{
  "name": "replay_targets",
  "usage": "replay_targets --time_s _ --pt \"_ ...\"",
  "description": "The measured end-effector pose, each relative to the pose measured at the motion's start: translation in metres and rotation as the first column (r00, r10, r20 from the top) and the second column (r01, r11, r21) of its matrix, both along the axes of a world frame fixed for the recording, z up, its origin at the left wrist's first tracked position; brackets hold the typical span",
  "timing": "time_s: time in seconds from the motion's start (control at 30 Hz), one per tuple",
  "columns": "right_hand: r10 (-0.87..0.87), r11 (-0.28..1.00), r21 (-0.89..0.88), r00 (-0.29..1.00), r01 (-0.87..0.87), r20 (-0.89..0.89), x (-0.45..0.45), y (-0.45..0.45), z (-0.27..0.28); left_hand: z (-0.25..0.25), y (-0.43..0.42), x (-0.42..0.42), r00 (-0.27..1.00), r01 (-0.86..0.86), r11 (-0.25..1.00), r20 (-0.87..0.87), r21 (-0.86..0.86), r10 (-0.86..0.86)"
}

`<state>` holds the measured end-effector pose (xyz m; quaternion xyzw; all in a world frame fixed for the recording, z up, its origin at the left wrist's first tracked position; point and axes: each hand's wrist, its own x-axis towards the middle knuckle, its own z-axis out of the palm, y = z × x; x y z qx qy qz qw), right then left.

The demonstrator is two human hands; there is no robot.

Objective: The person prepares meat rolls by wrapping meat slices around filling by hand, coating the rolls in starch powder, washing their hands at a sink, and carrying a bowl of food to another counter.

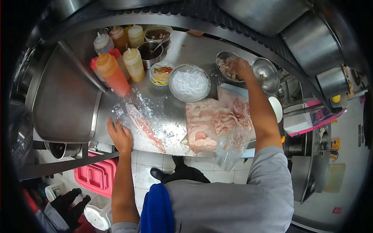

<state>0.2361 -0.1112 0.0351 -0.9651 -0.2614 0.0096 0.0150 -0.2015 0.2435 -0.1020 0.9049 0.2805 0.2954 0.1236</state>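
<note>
My right hand (241, 69) reaches into a metal bowl (222, 55) of small raw meat pieces (226, 66). Its fingertips are down among the pieces, so their grip is hidden. Spread-fingered, my left hand (119, 136) rests on the steel counter (178, 134) with nothing in it. Just right of it lies a long thin slice of raw meat (145, 128), dusted with white powder. A bowl of white powder (189, 82) stands in the middle. Nearer my body, a stack of raw meat slices (202, 124) lies beside clear plastic (233, 145).
Squeeze bottles (113, 75) stand at the back left, near sauce containers (149, 52) and a small bowl of shredded ingredients (161, 73). A metal bowl (265, 73) sits right of my right hand. A metal shelf (186, 17) overhangs the back edge. A pink lidded bin (95, 176) is below left.
</note>
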Motion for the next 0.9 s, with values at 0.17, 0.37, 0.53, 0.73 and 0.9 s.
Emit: replay_targets --time_s 0.17,0.37,0.53,0.73,0.9 --pt "-0.279 0.939 -0.226 0.958 0.259 -0.063 0.015 -0.016 -0.063 0.000 -0.001 -0.001 1.000 -0.010 1.000 -0.024 0.014 0.010" --pt "-0.219 0.969 -0.130 0.973 0.208 -0.075 0.018 -0.024 -0.051 -0.001 0.001 -0.001 1.000 -0.016 1.000 -0.027 0.006 0.016" --pt "-0.089 0.841 0.533 0.995 0.097 -0.039 -0.016 0.000 -0.016 0.000 0.000 0.000 0.999 -0.031 0.999 -0.018 0.018 0.031" --pt "0.335 0.727 0.671 0.929 -0.150 -0.156 -0.099 0.081 -0.065 -0.001 -0.001 -0.002 0.999 -0.052 0.998 -0.005 0.016 0.053" --pt "0.299 0.900 0.344 0.953 -0.269 -0.037 -0.121 0.099 -0.068 0.003 -0.001 0.001 0.998 -0.067 0.998 -0.011 0.001 0.067"
